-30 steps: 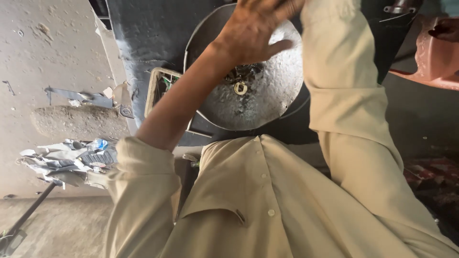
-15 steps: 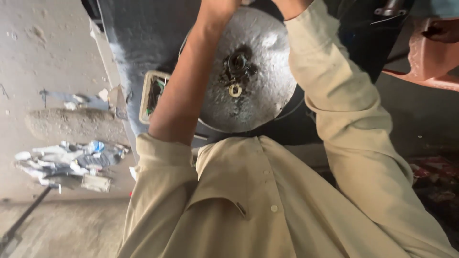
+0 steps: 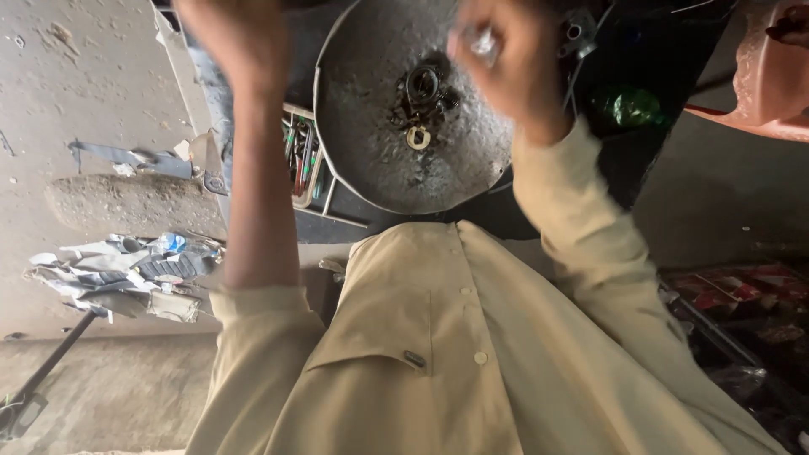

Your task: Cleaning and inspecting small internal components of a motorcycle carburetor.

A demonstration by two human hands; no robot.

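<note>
Both my arms, in beige sleeves, are raised over a round grey metal pan (image 3: 379, 168) that lies on the ground in front of me. Several small parts (image 3: 419, 105), among them a washer and dark rings, lie in its middle. My right hand (image 3: 510, 63) is blurred above the pan's right rim, its fingers closed on a small shiny metal piece (image 3: 482, 40). My left hand (image 3: 227, 34) is up at the top edge left of the pan, blurred and partly cut off, so its grip is unclear.
A small tray of screwdrivers and tools (image 3: 303, 160) sits just left of the pan. A green bottle (image 3: 628, 105) and a pink plastic seat (image 3: 771, 76) are at the upper right. Crumpled litter (image 3: 126, 270) lies left; red packets (image 3: 742, 295) right.
Both hands have lifted off the pan and drawn apart, which uncovers the parts in its middle. The right hand now shows a shiny piece.
</note>
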